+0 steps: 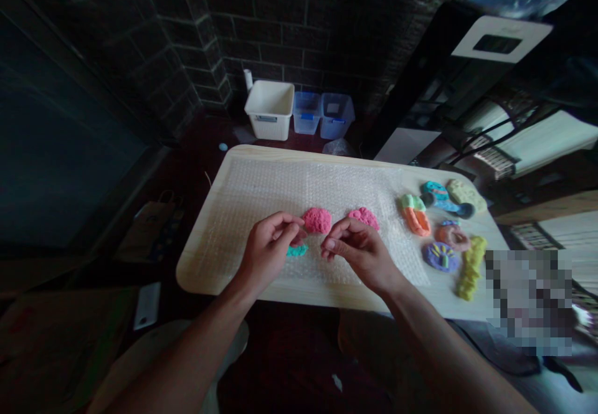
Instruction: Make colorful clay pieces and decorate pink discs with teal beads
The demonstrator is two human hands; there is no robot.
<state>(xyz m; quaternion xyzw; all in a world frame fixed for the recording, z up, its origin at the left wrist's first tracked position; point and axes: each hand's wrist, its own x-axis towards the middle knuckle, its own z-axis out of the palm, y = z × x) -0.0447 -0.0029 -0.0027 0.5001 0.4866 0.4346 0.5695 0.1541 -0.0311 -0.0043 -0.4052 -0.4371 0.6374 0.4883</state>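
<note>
My left hand [271, 239] is above the bubble wrap, thumb and fingers drawn together in a pinch; whatever it holds is hidden or too small to name. Beneath its fingertips a turquoise piece of modelling clay [297, 251] shows in part. Across a small gap, my right hand [357, 246] has its fingers curled and thumb pressed in, and any content cannot be made out. A pink lump of clay [317, 221] with a bumpy surface lies just beyond and between both hands. Behind the right hand is a second pink lump [365, 216], partly covered by it.
Bubble wrap [261, 180] covers much of the pale wooden table [205, 280]. At the right lie several shaped clay pieces, including an orange-and-green one [415, 216], a purple disc [440, 257] and a yellow strip [471, 269]. A white bin [271, 112] and blue bins [336, 118] stand behind.
</note>
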